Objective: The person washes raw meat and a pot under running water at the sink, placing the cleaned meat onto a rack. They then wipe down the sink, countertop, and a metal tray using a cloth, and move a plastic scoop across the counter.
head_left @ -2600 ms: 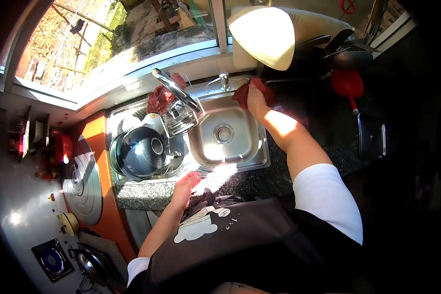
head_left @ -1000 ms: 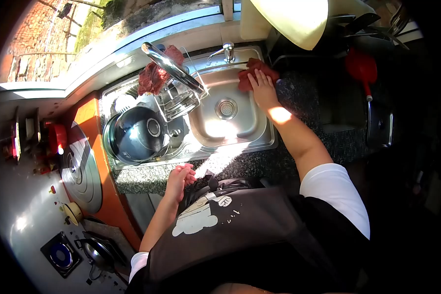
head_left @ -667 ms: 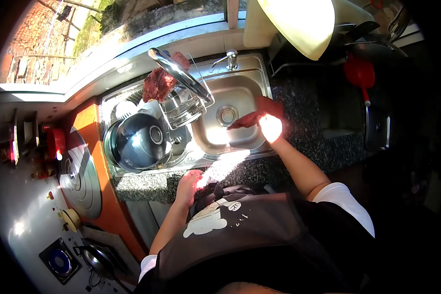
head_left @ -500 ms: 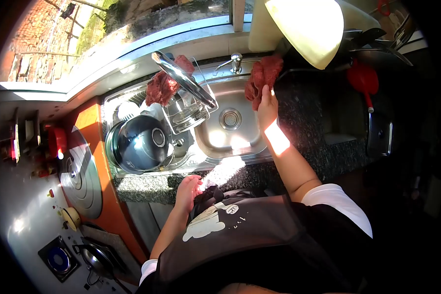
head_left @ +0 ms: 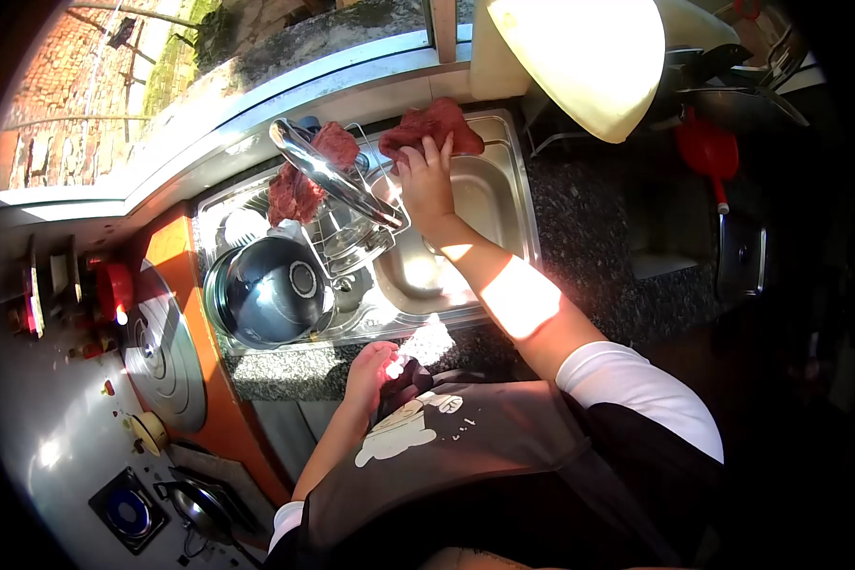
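Observation:
My right hand presses a red cloth onto the back rim of the steel sink, with its fingers spread over the cloth. The cloth covers the place of the soap dispenser. My left hand is by the counter's front edge near my apron, its fingers loosely curled; what it holds, if anything, is too small to tell. A second red cloth hangs behind the chrome faucet, beside a wire rack.
A dark pot and dishes stand on the drainboard at the left. A pale yellow bowl-like object is at the upper right. A red pan and a dark tray lie farther right. A window runs behind the sink.
My right hand has moved left with the red cloth, from the sink's right side to its back rim near the faucet. My left hand has stayed near the front edge.

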Tool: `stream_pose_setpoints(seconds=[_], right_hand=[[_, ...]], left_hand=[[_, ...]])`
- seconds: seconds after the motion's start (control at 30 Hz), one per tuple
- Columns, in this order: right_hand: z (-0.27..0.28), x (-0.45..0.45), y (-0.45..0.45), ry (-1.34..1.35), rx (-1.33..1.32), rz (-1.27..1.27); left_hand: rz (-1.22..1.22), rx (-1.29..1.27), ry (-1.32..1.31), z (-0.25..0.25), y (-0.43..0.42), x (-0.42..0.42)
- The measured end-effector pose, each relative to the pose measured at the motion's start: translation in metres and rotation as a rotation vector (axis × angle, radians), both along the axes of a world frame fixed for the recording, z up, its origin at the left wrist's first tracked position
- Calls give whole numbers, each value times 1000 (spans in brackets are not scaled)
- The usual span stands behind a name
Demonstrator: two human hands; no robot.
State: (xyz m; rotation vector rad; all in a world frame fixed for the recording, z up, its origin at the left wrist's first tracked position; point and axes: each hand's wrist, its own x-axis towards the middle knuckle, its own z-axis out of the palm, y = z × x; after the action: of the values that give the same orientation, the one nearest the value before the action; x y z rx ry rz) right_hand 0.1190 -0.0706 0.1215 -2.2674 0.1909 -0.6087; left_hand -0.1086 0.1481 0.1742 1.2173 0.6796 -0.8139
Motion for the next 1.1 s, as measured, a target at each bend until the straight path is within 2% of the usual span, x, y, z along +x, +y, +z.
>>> stream_pose_setpoints(seconds=[0.1, 0.13, 0.23, 0.33, 0.37, 0.43, 0.5, 0.57, 0.63, 0.7, 0.8, 0.9, 1.03, 1.1], right_hand=[[8, -24, -3, 100, -73, 113], [3, -30, -5, -8, -119, 201], [-32, -51, 0, 248, 280, 324], [-41, -84, -13, 586, 1472, 30], [-40, -97, -23, 467, 1786, -45], [-38, -108, -46, 330, 2030, -53], [-41, -104, -64, 26, 1703, 170], [-2, -71, -79, -16, 1726, 256], [-26, -20, -80, 121, 1167, 101], [-48, 28, -83, 0, 504, 94], [-32, 53, -78, 400, 213, -182], [-40, 54, -66, 436, 94, -366], [-39, 49, -70, 545, 7, -350], [-41, 48, -80, 591, -82, -246]], left_hand=[[-46, 17, -86, -12, -5, 3], [-51, 35, -84, -10, -8, 5], [-92, 61, -63, -7, -12, 9], [-139, 35, -23, -10, -2, 13], [-131, 38, -13, -9, 1, 13], [-94, 58, 4, -6, 3, 14], [-34, 89, 31, 0, 3, 10], [-6, 85, 31, -3, 4, 5], [12, 77, 16, -14, 6, 1], [16, 76, 14, -10, 2, -1], [-10, 123, -4, -8, 2, 0], [6, 143, -11, -6, 5, 1], [13, 134, -14, -9, 6, 3], [3, 133, -31, -10, 6, 0]])
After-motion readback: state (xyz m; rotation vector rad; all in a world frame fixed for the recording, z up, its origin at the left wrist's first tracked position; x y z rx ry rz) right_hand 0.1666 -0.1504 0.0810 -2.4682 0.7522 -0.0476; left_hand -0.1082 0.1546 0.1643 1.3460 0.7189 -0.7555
